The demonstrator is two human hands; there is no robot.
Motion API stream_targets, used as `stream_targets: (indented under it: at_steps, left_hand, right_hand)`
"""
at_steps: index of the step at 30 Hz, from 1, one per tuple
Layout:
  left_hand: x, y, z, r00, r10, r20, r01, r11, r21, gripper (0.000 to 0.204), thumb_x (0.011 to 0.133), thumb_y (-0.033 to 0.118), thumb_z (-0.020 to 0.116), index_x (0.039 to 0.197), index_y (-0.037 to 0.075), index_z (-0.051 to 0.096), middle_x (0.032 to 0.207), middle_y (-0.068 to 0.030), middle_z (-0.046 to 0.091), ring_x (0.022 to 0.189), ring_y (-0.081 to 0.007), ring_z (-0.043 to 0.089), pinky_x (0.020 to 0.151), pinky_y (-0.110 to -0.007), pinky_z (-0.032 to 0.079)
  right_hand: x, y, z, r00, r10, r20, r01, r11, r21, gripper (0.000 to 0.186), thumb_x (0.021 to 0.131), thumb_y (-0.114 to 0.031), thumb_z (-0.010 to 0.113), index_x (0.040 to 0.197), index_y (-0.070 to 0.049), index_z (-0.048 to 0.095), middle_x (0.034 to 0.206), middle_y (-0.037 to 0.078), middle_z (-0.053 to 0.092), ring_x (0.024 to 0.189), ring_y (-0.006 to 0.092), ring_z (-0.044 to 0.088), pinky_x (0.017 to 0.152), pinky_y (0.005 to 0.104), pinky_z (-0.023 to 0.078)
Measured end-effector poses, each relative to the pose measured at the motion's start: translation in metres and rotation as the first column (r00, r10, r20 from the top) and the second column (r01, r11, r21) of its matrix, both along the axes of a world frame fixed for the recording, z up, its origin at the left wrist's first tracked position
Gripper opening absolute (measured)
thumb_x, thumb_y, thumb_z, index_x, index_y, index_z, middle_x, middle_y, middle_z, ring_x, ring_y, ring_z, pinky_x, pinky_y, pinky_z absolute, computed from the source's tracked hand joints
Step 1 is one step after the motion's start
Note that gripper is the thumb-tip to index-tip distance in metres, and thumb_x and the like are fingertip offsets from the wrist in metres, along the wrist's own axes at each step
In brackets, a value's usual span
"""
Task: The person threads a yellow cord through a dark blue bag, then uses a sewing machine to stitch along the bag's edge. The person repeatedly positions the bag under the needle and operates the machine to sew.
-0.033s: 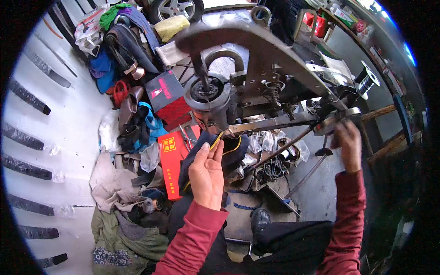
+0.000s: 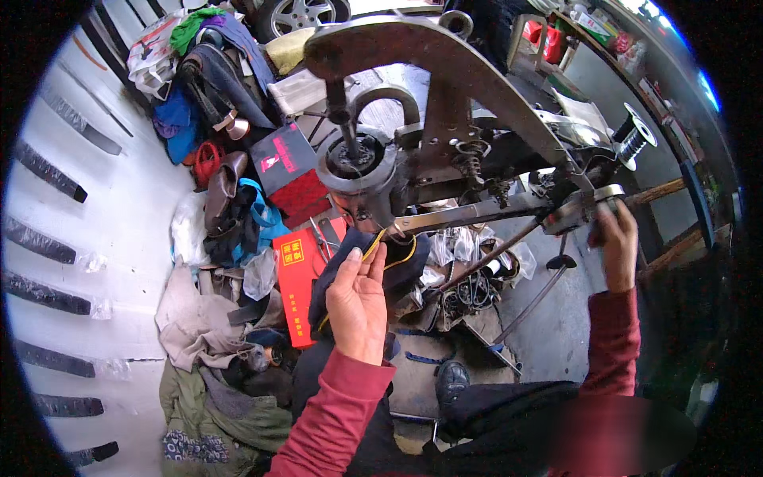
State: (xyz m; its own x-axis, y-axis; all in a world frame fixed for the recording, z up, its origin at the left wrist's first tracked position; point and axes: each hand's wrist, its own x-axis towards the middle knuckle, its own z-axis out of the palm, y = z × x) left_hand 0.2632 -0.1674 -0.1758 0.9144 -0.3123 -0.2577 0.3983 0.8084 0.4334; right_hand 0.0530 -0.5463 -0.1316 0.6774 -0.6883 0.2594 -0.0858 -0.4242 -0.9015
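Observation:
Under the narrow arm (image 2: 461, 216) of a hand-turned sewing machine (image 2: 433, 119) hangs a dark navy cloth piece (image 2: 334, 278) with yellow edging. My left hand (image 2: 359, 306) has its palm turned up and pinches the cloth's yellow edge between thumb and fingers, close to the arm's tip. At the machine's right end my right hand (image 2: 618, 242) is closed round the side of a round hand wheel (image 2: 610, 192). Its fingertips are partly hidden and dark. The lower right forearm is blurred.
A red box (image 2: 294, 290) with pliers (image 2: 324, 238) on it lies left of the cloth. Clothes and bags (image 2: 226, 191) pile along the left wall. Below the machine sits a tray of tangled metal parts (image 2: 477, 286). A wire spool (image 2: 634, 137) stands at right.
My right hand has shifted slightly right and down round the wheel. The machine's big upper lever has risen and its front rod stands more upright. My left hand and the cloth look unmoved.

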Motion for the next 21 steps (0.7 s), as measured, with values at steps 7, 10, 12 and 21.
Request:
stream_targets:
  at_steps: [7, 10, 12, 21]
  left_hand:
    - [0.0, -0.003, 0.005, 0.999, 0.0, -0.032, 0.001, 0.999, 0.04, 0.016, 0.1, 0.004, 0.06, 0.106, -0.008, 0.068, 0.112, -0.0189, 0.074, 0.109, -0.0259, 0.071, 0.111, -0.041, 0.051]
    - [-0.001, -0.003, 0.004, 0.999, -0.01, 0.034, 0.009, 1.0, 0.006, 0.016, 0.1, 0.004, 0.06, 0.107, -0.008, 0.068, 0.113, -0.0193, 0.074, 0.109, -0.0261, 0.071, 0.111, -0.041, 0.051]
    - [-0.001, -0.003, 0.003, 1.0, -0.006, 0.029, 0.005, 1.0, 0.022, 0.017, 0.1, 0.004, 0.06, 0.108, -0.008, 0.067, 0.113, -0.0191, 0.074, 0.109, -0.0258, 0.071, 0.112, -0.041, 0.05]
    - [0.0, -0.006, 0.006, 1.0, -0.015, 0.027, 0.014, 1.0, 0.019, 0.016, 0.1, 0.005, 0.06, 0.107, -0.008, 0.068, 0.111, -0.0187, 0.073, 0.109, -0.0245, 0.07, 0.112, -0.041, 0.051]
  right_hand:
    - [0.007, -0.012, -0.078, 0.93, -0.205, -0.304, 0.265, 0.949, 0.173, 0.02, 0.101, -0.014, 0.062, 0.116, -0.002, 0.058, 0.08, 0.002, 0.06, 0.06, 0.0143, 0.055, 0.054, 0.0319, 0.046]
    - [0.023, 0.04, -0.069, 0.913, 0.168, -0.372, -0.02, 0.929, 0.371, 0.034, 0.101, -0.018, 0.066, 0.128, 0.0, 0.056, 0.077, 0.004, 0.06, 0.059, 0.0146, 0.056, 0.054, 0.0341, 0.047]
    - [0.02, 0.049, -0.033, 0.99, 0.136, -0.042, -0.113, 0.93, 0.351, 0.032, 0.102, -0.02, 0.065, 0.124, 0.002, 0.059, 0.074, 0.005, 0.061, 0.058, 0.0143, 0.058, 0.052, 0.0313, 0.047]
    - [0.009, -0.017, -0.077, 0.922, -0.27, -0.279, 0.288, 0.957, 0.027, 0.02, 0.1, -0.016, 0.064, 0.116, -0.005, 0.062, 0.076, 0.001, 0.057, 0.062, 0.0114, 0.052, 0.054, 0.0304, 0.046]
